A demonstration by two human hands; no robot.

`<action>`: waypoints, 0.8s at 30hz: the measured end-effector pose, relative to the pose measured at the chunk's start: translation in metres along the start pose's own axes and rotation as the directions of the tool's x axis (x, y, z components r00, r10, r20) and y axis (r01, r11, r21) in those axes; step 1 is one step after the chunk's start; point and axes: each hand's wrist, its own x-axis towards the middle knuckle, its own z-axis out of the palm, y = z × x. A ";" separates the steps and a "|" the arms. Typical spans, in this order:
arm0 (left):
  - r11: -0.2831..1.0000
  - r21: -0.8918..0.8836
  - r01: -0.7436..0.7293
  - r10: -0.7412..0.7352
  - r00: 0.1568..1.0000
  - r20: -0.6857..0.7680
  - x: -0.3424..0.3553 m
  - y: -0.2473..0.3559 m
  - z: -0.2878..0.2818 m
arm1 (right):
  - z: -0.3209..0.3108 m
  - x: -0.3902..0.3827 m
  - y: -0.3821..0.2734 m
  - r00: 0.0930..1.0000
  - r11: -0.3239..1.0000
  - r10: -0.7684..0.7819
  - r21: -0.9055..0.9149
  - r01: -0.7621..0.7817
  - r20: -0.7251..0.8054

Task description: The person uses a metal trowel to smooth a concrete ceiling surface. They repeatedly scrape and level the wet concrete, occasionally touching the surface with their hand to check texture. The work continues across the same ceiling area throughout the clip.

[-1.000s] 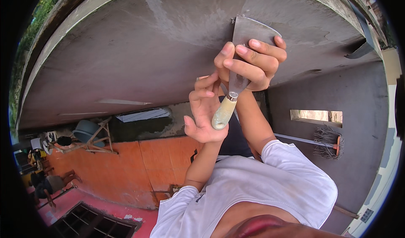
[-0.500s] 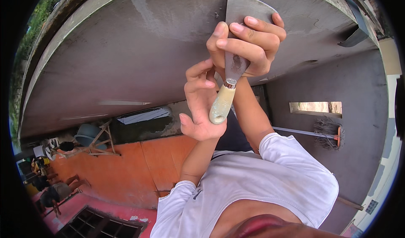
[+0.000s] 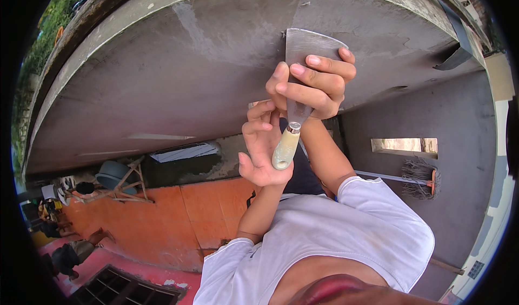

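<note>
My right hand grips a putty knife by its wide metal blade, fingers wrapped across the front and the thumb along the side. The blade points up and away from me. Its worn, pale cream handle hangs down in front of the palm of my left hand. That hand is open, palm up, with loosely bent fingers spread apart. The handle's end overlaps the heel of the palm; whether it rests there I cannot tell. Beyond the blade is a grey plastered wall with a lighter smear.
A mop leans at the right by a slot opening. At the left, a grey basin sits by a wooden stand near an orange surface. Another person is at the far lower left.
Both hands and the putty knife have come lower in view, nearer my chest. My right hand keeps its hold on the blade, and my left hand stays open behind the handle.
</note>
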 end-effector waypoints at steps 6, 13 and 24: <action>1.000 -0.012 0.022 -0.022 1.000 -0.006 0.004 0.002 0.003 | 0.000 0.003 0.002 0.999 0.999 -0.036 -0.022 0.036 -0.004; 0.995 -0.102 -0.011 0.007 0.999 -0.038 0.016 0.001 0.018 | 0.010 0.022 0.005 0.997 0.998 -0.060 -0.016 0.060 -0.039; 1.000 -0.014 -0.024 0.025 0.999 0.022 0.015 0.005 0.026 | 0.010 0.031 0.003 0.999 0.999 -0.024 -0.039 0.022 -0.038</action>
